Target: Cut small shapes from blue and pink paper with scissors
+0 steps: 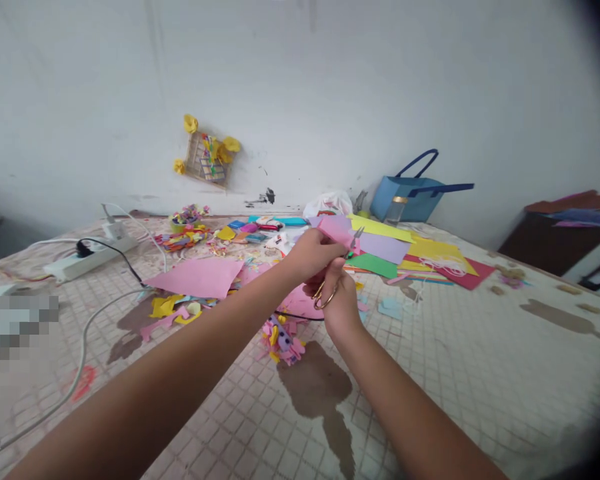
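The person's right hand (341, 297) grips gold-handled scissors (325, 297), fingers curled at the loops, the blades angled up and away. The left hand (316, 255), closed, pinches a piece of pink paper (336, 231) beside the blades; whether they touch it is unclear. Both hands are raised over the cluttered table (230, 413). Beyond them lie a green sheet (375, 265) and lavender and yellow sheets. Farther back, a blue tote bag (407, 195) stands near the wall (300, 100).
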Motion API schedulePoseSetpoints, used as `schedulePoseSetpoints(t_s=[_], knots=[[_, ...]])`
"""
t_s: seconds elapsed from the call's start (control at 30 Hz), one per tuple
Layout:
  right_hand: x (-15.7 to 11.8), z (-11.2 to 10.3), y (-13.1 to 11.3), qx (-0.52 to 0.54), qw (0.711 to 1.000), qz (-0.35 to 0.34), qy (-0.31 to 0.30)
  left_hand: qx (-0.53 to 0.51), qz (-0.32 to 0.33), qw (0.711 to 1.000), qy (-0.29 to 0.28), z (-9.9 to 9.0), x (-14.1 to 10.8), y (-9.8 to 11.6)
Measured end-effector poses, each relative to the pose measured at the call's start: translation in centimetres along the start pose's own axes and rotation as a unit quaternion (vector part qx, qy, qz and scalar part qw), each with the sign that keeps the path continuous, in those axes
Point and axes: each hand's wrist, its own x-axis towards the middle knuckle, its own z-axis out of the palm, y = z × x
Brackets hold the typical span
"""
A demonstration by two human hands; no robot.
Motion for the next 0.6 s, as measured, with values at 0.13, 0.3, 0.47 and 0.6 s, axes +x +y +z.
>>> schedulePoseSetpoints(t_s=[0.13, 0.3, 0.47, 0.6], knots=[[-0.6, 0.3, 0.3, 0.001, 0.999, 0.001, -0.033, -0.043, -0.002, 0.998, 0.04, -2.3, -2.2, -0.9], [-0.8, 0.6, 0.3, 0.027, 0.992, -0.012, -0.126, -0.035, -0.066, 0.997, 0.026, -6.8, -7.1, -1.7], [-1.9, 1.4, -0.5, 0.027, 0.97, 0.019, -0.241, 0.095, -0.165, 0.955, -0.228, -9.3, -11.4, -2.1], [-2.9, 1.7, 0.0, 0.024, 0.951, 0.035, -0.305, 0.132, -0.161, 0.929, -0.307, -9.5, -12.8, -2.9]])
